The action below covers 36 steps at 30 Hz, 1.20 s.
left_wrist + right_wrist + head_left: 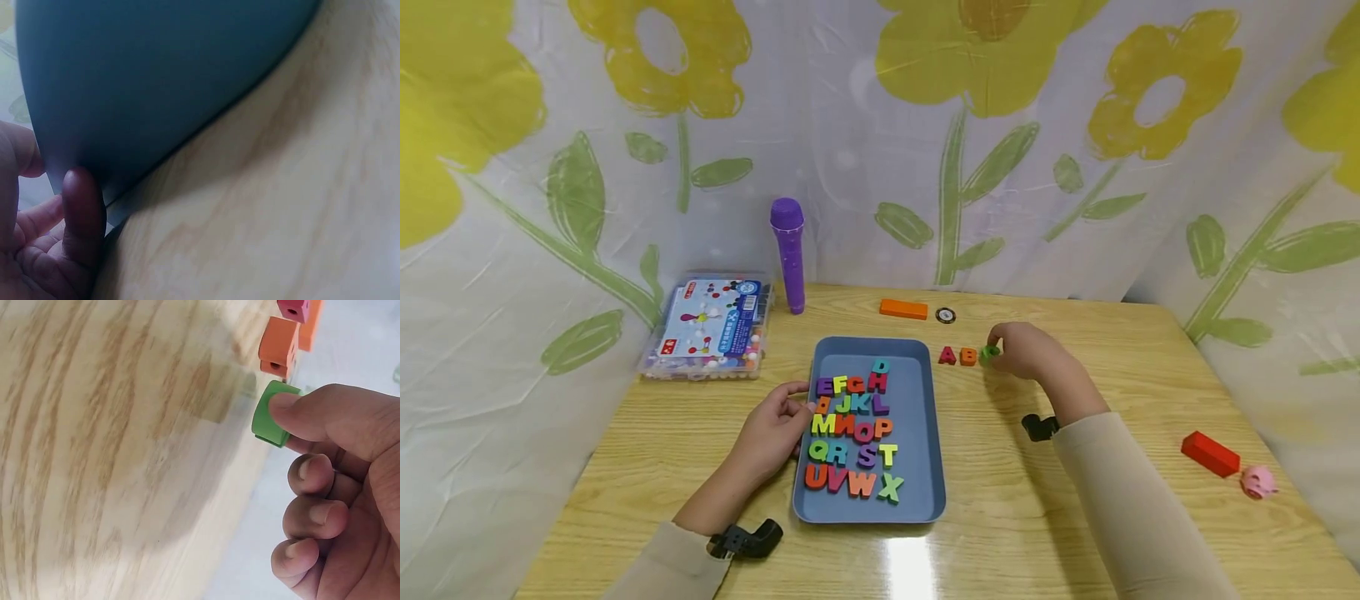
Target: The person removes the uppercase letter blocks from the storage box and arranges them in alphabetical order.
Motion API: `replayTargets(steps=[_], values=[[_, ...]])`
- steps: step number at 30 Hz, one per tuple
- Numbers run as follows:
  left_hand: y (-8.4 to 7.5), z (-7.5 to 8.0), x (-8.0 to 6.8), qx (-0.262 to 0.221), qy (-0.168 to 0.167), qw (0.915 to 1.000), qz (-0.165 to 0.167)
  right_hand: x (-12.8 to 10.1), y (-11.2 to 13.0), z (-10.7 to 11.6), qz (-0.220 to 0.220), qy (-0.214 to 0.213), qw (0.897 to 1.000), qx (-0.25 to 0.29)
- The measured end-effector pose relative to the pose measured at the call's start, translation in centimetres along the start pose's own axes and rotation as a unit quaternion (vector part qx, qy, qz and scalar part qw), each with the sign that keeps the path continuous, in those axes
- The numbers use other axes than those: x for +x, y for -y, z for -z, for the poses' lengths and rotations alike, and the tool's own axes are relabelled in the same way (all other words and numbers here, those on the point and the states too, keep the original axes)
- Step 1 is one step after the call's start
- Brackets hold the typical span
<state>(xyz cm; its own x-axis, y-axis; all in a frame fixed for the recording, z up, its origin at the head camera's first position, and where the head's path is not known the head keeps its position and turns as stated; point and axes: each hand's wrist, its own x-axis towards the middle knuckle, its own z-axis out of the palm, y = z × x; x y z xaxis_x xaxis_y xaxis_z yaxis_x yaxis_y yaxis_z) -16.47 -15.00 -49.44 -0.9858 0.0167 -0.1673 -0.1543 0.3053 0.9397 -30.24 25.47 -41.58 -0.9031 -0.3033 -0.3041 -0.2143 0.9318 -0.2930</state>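
Note:
My right hand point(1026, 350) pinches a green letter C point(270, 415) between thumb and forefinger, low over the table to the right of an orange letter B point(967, 357). In the right wrist view its other fingers are curled toward the palm. Left of the B lies a red-pink letter A point(947, 356). My left hand point(775, 425) grips the left side of a blue-grey tray point(917, 467); the left wrist view has a thumb and fingers at the tray's wall. Rows of coloured letters lie in the tray, from a teal D point(881, 367) at the top to a green X point(890, 488) at the bottom.
At the back stand a purple microphone point(790, 258) and a clear boxed set point(707, 325). An orange block point(903, 309) and a black-and-white round chip point(946, 315) lie behind the tray. Far right are a red block point(1210, 454) and a pink pig figure point(1257, 482).

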Motion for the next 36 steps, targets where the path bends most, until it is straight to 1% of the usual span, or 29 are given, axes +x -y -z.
replayTargets(steps=[12, 16, 22, 31, 33, 36], values=[[-0.1, 0.0, -0.1, 0.000, 0.003, 1.0000, 0.000, 0.2, -0.7, -0.9, -0.006, 0.001, 1.000, 0.009], [-0.1, 0.0, -0.1, -0.003, 0.003, 1.0000, -0.002, 0.3, -0.9, -1.2, -0.007, 0.000, 1.000, 0.020], [-0.2, 0.0, -0.1, -0.005, 0.002, 1.0000, -0.001, 0.4, -1.6, -1.6, -0.002, -0.009, 0.999, 0.051], [0.0, -0.1, 0.1, -0.002, -0.001, 1.0000, 0.005, 0.5, -3.1, -2.6, 0.002, -0.019, 0.992, 0.123], [0.0, -0.1, 0.0, -0.002, -0.001, 1.0000, 0.005, 0.4, -3.3, -2.7, -0.001, -0.017, 0.991, 0.133], [-0.1, -0.1, 0.0, -0.002, -0.001, 1.0000, 0.006, -0.1, -3.2, -2.2, -0.006, -0.012, 0.992, 0.125]])
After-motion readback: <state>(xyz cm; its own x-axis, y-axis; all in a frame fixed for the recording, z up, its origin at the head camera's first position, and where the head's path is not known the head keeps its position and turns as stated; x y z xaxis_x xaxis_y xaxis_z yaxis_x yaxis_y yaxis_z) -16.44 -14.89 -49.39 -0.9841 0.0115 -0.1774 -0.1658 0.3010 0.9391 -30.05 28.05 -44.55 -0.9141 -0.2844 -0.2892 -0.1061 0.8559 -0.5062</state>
